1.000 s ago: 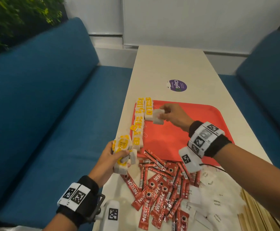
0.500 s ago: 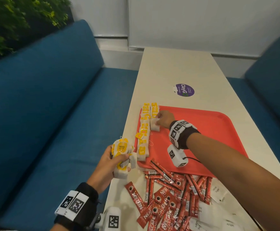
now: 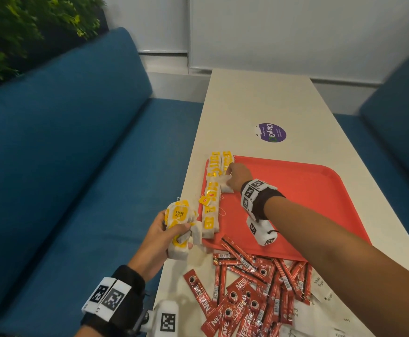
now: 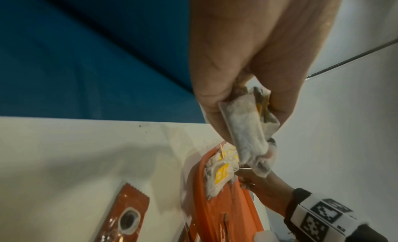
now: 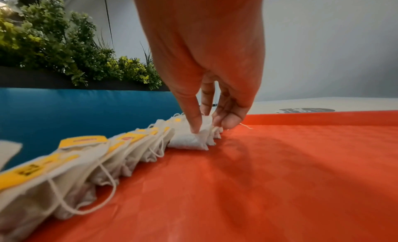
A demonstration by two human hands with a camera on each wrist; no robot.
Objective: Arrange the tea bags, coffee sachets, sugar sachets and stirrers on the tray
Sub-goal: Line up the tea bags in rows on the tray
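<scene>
A red tray [image 3: 308, 190] lies on the pale table [image 3: 259, 100]. Yellow-tagged tea bags [image 3: 212, 203] lie in a row along its left edge, with a short second row begun beside it at the far end. My right hand [image 3: 231, 177] pinches a white tea bag [image 3: 226, 187] low on the tray at that second row; in the right wrist view the index fingertip [image 5: 194, 126] presses on the tea bag [image 5: 189, 141]. My left hand [image 3: 174, 231] grips a bundle of tea bags [image 3: 180, 218] just off the tray's near-left corner, seen also as tea bags [image 4: 247, 131].
Red coffee sachets [image 3: 247, 288] lie heaped on the table in front of the tray, with white sugar sachets [image 3: 320, 287] at the bottom right. A purple sticker [image 3: 270, 132] marks the table beyond. Blue sofas [image 3: 64, 166] flank the table; a plant [image 3: 16, 25] stands far left.
My right hand has carried its tea bag left and down onto the tray beside the row. The left hand has kept its bundle in about the same place.
</scene>
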